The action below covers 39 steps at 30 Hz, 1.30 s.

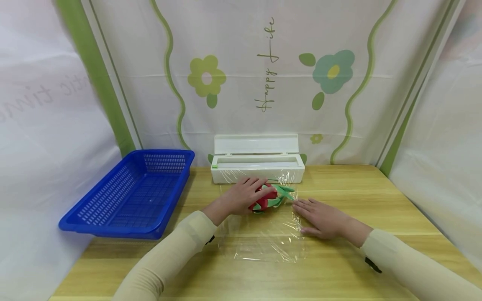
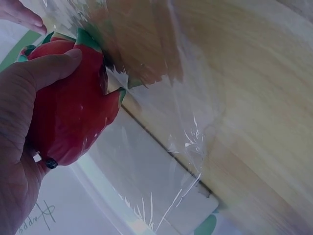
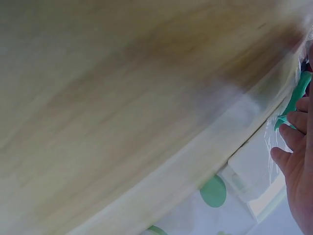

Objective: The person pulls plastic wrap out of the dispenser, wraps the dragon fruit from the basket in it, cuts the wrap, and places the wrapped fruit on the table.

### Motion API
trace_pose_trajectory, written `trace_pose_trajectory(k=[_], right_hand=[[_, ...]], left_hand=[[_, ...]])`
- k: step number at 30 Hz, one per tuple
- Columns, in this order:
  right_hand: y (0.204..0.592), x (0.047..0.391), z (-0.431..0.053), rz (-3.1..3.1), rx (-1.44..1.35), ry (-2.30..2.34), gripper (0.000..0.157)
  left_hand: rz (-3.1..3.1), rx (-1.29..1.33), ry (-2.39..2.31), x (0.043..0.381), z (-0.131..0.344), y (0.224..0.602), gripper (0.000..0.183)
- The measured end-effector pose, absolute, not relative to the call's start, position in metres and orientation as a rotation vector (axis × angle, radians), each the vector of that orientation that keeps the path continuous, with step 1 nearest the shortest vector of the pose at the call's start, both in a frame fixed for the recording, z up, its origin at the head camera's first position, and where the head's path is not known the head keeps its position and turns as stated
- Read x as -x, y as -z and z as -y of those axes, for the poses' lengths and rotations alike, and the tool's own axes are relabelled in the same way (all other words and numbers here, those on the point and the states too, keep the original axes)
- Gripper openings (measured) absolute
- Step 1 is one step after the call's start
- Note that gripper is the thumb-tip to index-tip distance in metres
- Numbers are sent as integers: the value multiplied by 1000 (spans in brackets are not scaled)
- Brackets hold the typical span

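Note:
A red dragon fruit (image 1: 265, 200) with green leafy scales lies on a sheet of clear plastic wrap (image 1: 260, 238) spread over the table. My left hand (image 1: 246, 195) grips the fruit from the left, its thumb across the red skin (image 2: 73, 107) in the left wrist view. On the other side, my right hand (image 1: 320, 217) rests at the wrap's right edge with fingers extended, fingertips close to the fruit's green tips. The wrap runs back to a white wrap dispenser box (image 1: 260, 174), whose lid stands raised behind it.
A blue plastic basket (image 1: 165, 209) stands at the left of the wooden table (image 1: 357, 267). Behind the dispenser hangs a white curtain (image 1: 241, 104) printed with flowers and green wavy lines; similar cloth closes both sides.

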State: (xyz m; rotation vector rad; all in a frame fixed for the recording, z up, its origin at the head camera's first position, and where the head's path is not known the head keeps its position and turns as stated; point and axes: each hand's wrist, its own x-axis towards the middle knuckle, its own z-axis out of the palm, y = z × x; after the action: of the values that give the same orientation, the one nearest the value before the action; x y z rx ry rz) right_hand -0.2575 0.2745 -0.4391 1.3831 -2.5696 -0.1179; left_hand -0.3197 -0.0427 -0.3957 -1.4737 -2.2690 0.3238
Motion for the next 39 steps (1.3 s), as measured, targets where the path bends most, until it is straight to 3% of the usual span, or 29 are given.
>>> trace_pose_trajectory(k=[23,32,39], right_hand=[[425,253,-272,2566,-1383,106,71],[422,245,-270,2558,-1355,113,73],[418,238,-263,2492,-1383,123,75]], left_hand=[[2313,1428,-134,313,79,391,91],[2369,1401,-121,299,99,394,105],[2374,1448,-62,284,113,396,103]])
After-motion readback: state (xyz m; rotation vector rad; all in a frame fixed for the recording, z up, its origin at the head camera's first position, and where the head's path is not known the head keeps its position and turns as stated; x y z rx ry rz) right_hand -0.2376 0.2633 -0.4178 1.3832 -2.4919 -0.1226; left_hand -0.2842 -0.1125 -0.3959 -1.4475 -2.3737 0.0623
